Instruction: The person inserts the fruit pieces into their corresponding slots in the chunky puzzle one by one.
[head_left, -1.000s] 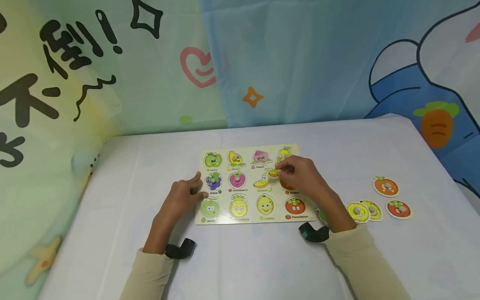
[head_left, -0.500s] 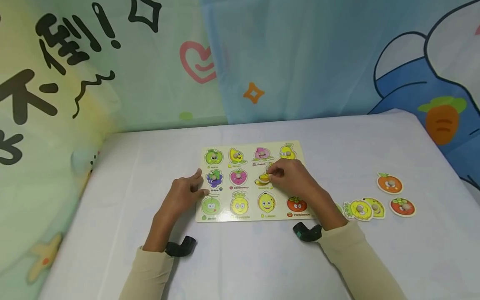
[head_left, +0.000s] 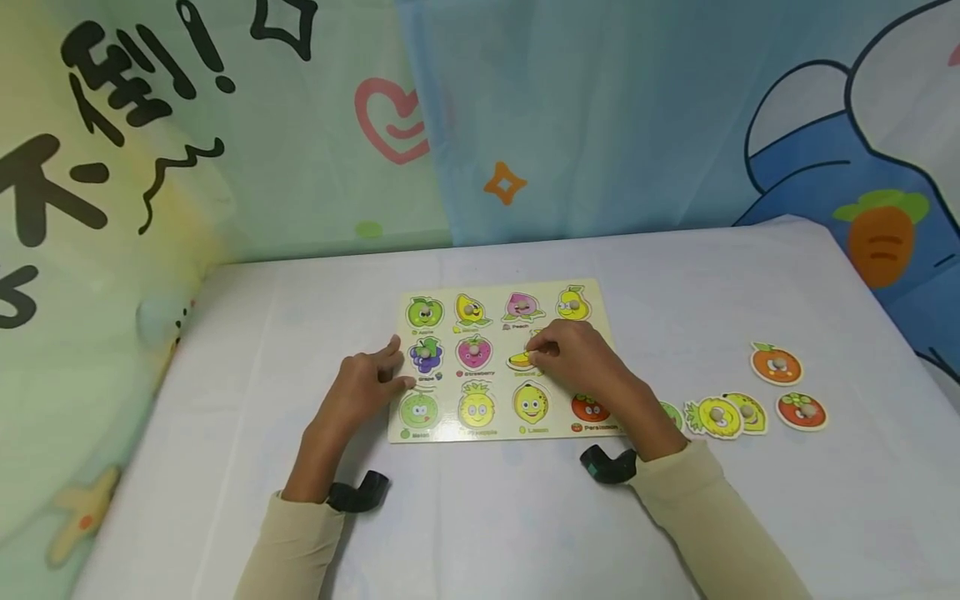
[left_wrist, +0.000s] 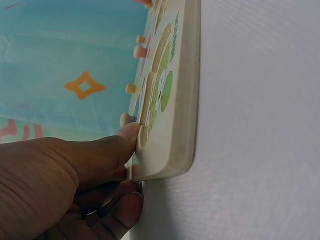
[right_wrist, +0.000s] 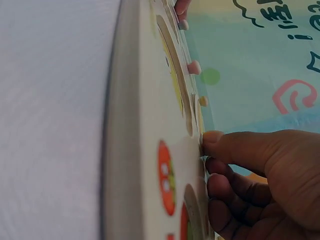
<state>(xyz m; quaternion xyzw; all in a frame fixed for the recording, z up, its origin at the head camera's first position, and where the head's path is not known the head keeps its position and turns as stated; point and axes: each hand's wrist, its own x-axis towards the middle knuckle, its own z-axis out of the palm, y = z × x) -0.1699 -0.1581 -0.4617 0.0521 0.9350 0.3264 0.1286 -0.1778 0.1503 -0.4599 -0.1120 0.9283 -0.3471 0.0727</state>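
A wooden fruit puzzle board lies on the white table. My left hand holds its left edge; in the left wrist view the thumb lies on the face near the melon slot and the other fingers curl at the edge. My right hand pinches a yellow banana piece over the banana slot, and the fingers hide most of it. From the right wrist, thumb and fingertips sit right at the board's face. Knobbed apple, grape, strawberry, peach and pear pieces sit in their slots.
Right of the board lie loose pieces: an orange, a persimmon, a pineapple overlapping a yellow smiling piece, and a green piece partly behind the right forearm. A printed cloth hangs behind the table.
My right hand has moved left with the banana piece, from near the pear and orange slots onto the banana slot. The left hand stays at the board's edge. The view shifted slightly.
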